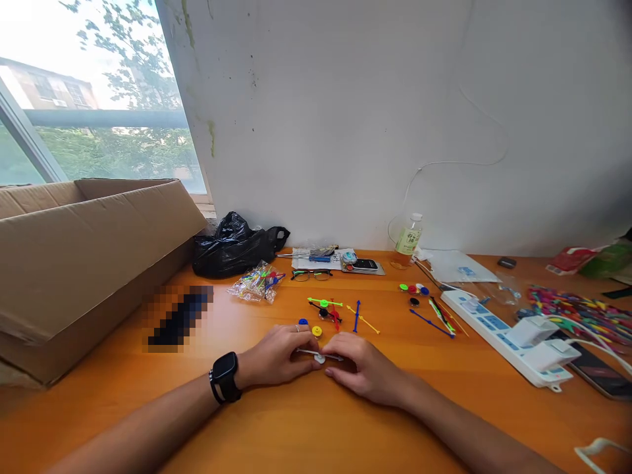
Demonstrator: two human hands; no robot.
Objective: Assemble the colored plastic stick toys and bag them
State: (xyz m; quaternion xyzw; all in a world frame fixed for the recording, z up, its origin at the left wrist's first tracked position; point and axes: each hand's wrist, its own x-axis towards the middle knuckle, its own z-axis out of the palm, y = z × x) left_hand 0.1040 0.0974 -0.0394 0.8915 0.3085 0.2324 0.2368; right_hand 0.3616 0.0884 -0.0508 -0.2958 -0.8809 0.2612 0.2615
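A white arrow spinner (320, 359) with a small round base sits low over the table between my hands. My left hand (274, 355), wearing a ring and a black watch, is closed on its left side, thumb by the round base. From the right, my right hand (368, 368) has its fingers bent around the arrow's other end; its exact contact is partly hidden. Just beyond my fingers lie a yellow round base (316, 331) and a blue one (303, 322). Behind them is a green arrow spinner (324, 303), near black and red ones, with loose yellow (364, 320) and blue (356, 316) arrows alongside.
A cardboard box (99, 263) stands at left, near a black plastic bag (234, 247) and a clear bag of arrows (257, 282). Glasses (311, 274) and a bottle (409, 237) are at the back. A power strip (494, 332) and colourful pieces (577, 313) lie right.
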